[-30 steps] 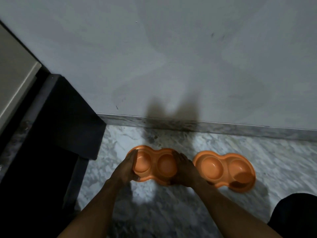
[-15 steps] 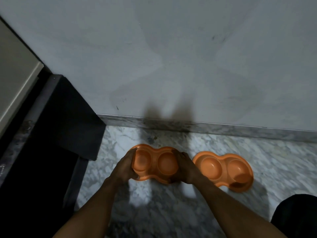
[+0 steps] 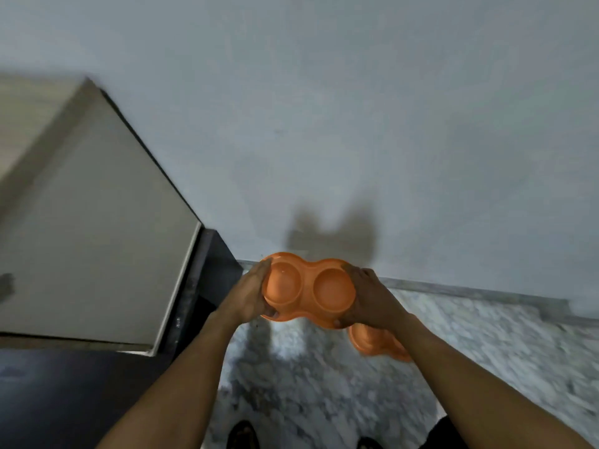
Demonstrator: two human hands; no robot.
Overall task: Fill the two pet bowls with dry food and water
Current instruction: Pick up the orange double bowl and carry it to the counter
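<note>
**user1:** Head cam question, where's the double pet bowl (image 3: pixel 308 291) at in this shot?

**user2:** Up off the floor (image 3: pixel 324 400), held between both hands. Left hand (image 3: pixel 248 298) is clamped on its left end, fingers wrapped over the rim, thumb tucked under the near edge. Right hand (image 3: pixel 371 301) grips the right end the same way. So the hands are apart, one per end, with the orange dish stretched between them, roughly level and tipped slightly toward the camera. Both round wells look empty, nothing obvious in them, though the frame is a bit blurry.

**user1:** And the other one?

**user2:** Second orange bowl (image 3: pixel 376 345) is down on the marble floor, just near and right of the held one, mostly hidden behind the right wrist and forearm. Can't tell what's in it.

**user1:** Surroundings?

**user2:** Plain grey wall (image 3: pixel 356 108) on the far side with the hands' shadow on it, a stone skirting strip (image 3: pixel 470 288) along its base. On the left there's a light-coloured cabinet (image 3: pixel 97 238) with a dark unit (image 3: pixel 81 400) nearer and below it. Toes of the person's feet (image 3: pixel 243 435) peek in at the bottom edge.
</note>
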